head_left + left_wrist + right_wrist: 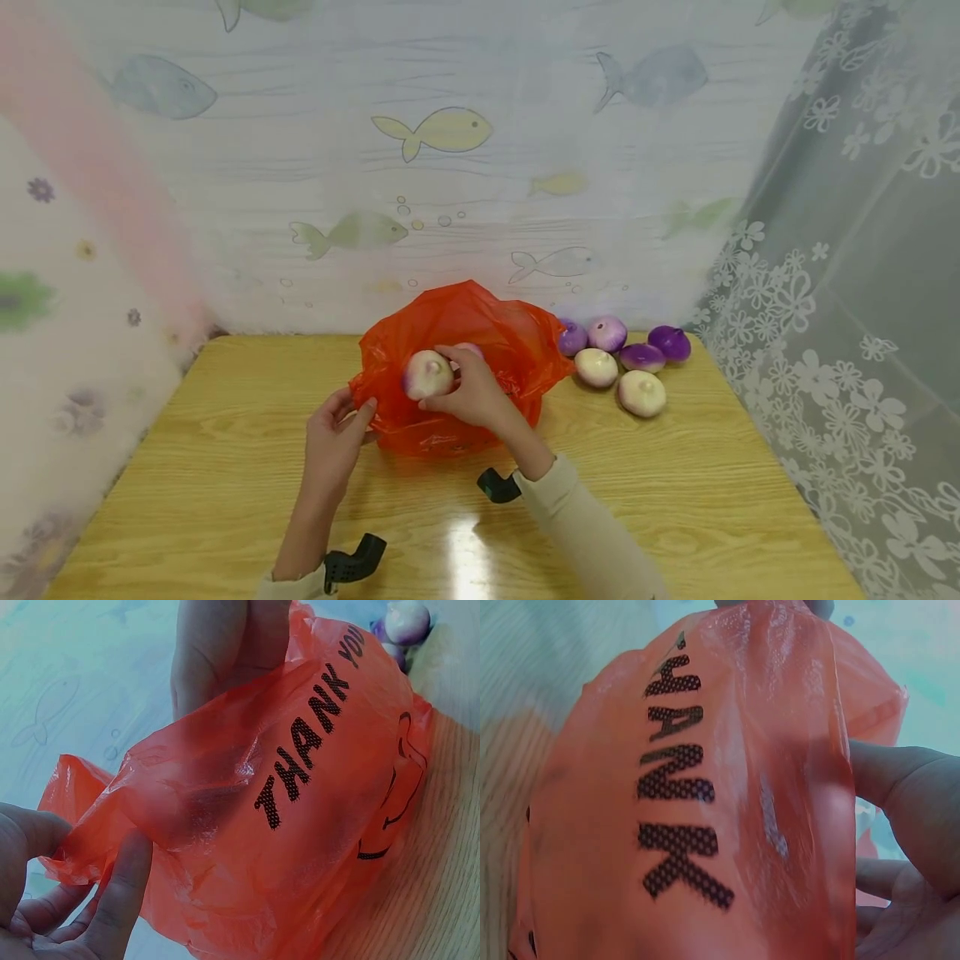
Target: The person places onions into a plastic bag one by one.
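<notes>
A red plastic bag [465,308] with THANK YOU printed on its side lies with its mouth spread on the table. My left hand [335,437] pinches the left edge of the bag between thumb and fingers. In my right hand [476,392] is a white and purple onion [427,375], held over the bag's mouth. Another onion [471,350] shows partly behind the right hand, inside the bag. From the right wrist view, the bag's wall hides the onion, and only part of the right hand [907,825] shows beside it.
To the right of the bag, several onions lie in a cluster, among them a white one [642,393] in front and a dark purple one [670,342] at the back. The wooden table [240,467] meets a fish-patterned curtain [450,192] behind and a lace curtain [862,333] at right.
</notes>
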### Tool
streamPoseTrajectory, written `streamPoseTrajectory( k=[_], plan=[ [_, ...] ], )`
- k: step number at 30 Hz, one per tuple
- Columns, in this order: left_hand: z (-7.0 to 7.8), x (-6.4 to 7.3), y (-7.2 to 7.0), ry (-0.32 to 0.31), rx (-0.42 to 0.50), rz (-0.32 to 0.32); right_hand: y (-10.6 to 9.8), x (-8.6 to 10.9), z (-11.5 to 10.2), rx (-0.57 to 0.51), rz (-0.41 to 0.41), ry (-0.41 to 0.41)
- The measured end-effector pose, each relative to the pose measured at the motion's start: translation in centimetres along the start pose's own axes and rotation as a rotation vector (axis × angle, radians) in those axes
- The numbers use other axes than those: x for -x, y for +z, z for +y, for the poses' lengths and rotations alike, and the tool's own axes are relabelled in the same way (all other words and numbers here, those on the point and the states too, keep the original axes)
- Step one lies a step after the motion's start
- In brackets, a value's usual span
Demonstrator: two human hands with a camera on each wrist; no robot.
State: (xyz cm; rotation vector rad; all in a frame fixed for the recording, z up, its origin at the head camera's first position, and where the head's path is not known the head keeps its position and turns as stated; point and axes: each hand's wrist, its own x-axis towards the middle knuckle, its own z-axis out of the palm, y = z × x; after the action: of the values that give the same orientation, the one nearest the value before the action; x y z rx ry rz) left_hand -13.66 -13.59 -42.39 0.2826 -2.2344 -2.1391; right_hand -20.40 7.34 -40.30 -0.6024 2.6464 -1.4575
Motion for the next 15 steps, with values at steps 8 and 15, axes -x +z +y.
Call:
streamPoseTrajectory(
  k=[8,15],
  plan=[
    [-0.07,0.2,0.17,0.015,0.024,0.001,0.7,-0.21,0.09,-0.005,-0.021,-0.011],
    [-0.07,0.12,0.28,0.03,0.036,0.004,1.05,-0.63,0.27,0.029,-0.026,-0.01]
  ],
)
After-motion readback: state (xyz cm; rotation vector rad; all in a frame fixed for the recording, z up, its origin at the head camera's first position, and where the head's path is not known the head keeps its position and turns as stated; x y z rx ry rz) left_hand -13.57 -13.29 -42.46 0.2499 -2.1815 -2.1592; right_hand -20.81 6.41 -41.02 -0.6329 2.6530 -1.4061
